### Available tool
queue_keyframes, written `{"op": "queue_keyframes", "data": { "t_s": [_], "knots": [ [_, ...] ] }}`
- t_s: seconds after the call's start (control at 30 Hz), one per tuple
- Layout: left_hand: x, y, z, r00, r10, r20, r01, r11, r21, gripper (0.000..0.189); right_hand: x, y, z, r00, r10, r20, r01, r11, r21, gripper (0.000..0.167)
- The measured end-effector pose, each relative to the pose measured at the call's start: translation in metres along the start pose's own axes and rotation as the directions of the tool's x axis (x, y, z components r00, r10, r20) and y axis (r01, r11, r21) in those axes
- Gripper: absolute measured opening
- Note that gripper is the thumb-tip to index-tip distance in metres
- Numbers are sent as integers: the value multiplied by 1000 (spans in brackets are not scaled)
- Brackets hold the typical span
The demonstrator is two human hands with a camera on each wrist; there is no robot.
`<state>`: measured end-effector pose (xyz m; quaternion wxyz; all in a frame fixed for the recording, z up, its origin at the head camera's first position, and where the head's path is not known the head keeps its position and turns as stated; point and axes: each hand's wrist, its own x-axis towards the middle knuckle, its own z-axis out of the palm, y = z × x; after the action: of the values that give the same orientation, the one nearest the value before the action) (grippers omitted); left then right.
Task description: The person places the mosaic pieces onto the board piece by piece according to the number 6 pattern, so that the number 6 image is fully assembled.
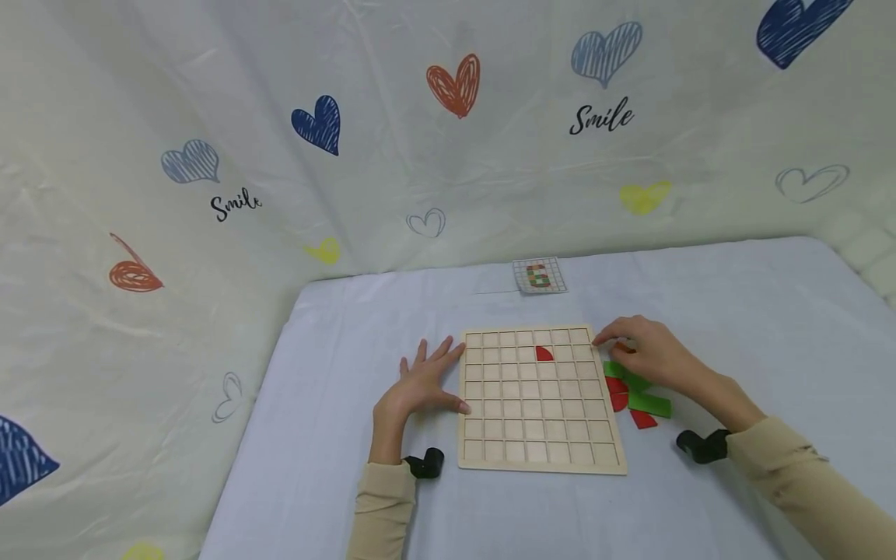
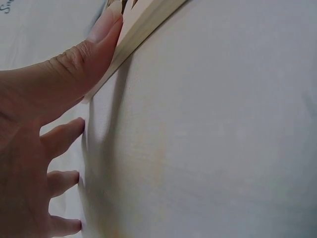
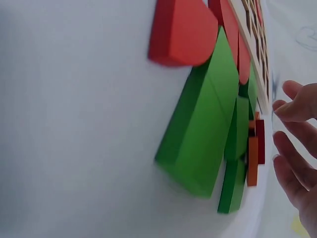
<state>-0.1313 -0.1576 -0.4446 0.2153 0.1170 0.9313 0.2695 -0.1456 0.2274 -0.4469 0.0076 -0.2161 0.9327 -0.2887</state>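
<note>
A wooden grid board [image 1: 542, 468] lies on the white cloth, with one red quarter-round piece [image 1: 544, 354] in an upper cell. My left hand [image 1: 420, 386] spreads its fingers at the board's left side; its thumb [image 2: 84, 59] touches the rim in the left wrist view. Over the board's upper right corner area, my right hand [image 1: 658, 354] hovers with loosely bent fingers and nothing visible between them. Beneath and beside it lie green blocks [image 1: 649, 404] and red blocks [image 1: 642, 420]. The right wrist view also shows orange blocks [image 3: 253, 161] close to the fingertips.
A small card [image 1: 558, 272] printed with a grid and a coloured pattern lies behind the board. A white cloth [image 1: 336, 365] covers the table. Behind the table hangs a sheet [image 1: 378, 179] with hearts and lettering. Black wrist devices [image 1: 702, 447] sit at both cuffs.
</note>
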Motion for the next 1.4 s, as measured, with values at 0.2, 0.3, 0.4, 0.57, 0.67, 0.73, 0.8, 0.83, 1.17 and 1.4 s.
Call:
{"op": "queue_keyframes", "data": {
  "t_s": [0.2, 0.3, 0.4, 0.57, 0.67, 0.73, 0.8, 0.83, 1.17, 1.4],
  "knots": [
    [0, 0, 0, 1000, -6, 0, 6, 1000, 7, 109, -8, 10, -2, 1000, 16, -19, -16, 999, -48, 17],
    [0, 0, 0, 1000, -6, -2, 7, 1000, 8, 109, -9, 13, 0, 998, 56, -31, -57, 998, -36, 22],
    [0, 0, 1, 1000, -3, -4, 3, 1000, 8, 109, -9, 14, 2, 994, 103, -33, -104, 994, -34, 28],
    [1, -1, 1, 1000, 0, -3, 0, 1000, 15, 108, -6, 15, 5, 989, 148, -22, -149, 988, -47, 28],
    [1, -2, 1, 1000, 2, 0, -2, 1000, 13, 108, -5, 16, 5, 985, 172, -9, -172, 985, -30, 27],
    [1, -2, 1, 1000, 3, 0, -3, 1000, 9, 108, -4, 16, 4, 984, 177, -3, -177, 984, -17, 27],
    [1, -3, 1, 1000, 3, 0, -3, 1000, 6, 108, -3, 15, 4, 984, 178, 0, -178, 984, -3, 27],
    [1, -3, 1, 1000, 3, 1, -3, 1000, 5, 108, -3, 15, 4, 984, 176, 0, -176, 984, 4, 27],
    [2, -3, 1, 1000, -1, 2, 1, 1000, 16, 108, -3, 12, 8, 988, 149, -40, -147, 988, 41, 24],
    [2, -3, 1, 1000, 0, 2, 0, 1000, 20, 108, -3, 9, 7, 988, 115, -102, -111, 993, 44, 17]
  ]
}}
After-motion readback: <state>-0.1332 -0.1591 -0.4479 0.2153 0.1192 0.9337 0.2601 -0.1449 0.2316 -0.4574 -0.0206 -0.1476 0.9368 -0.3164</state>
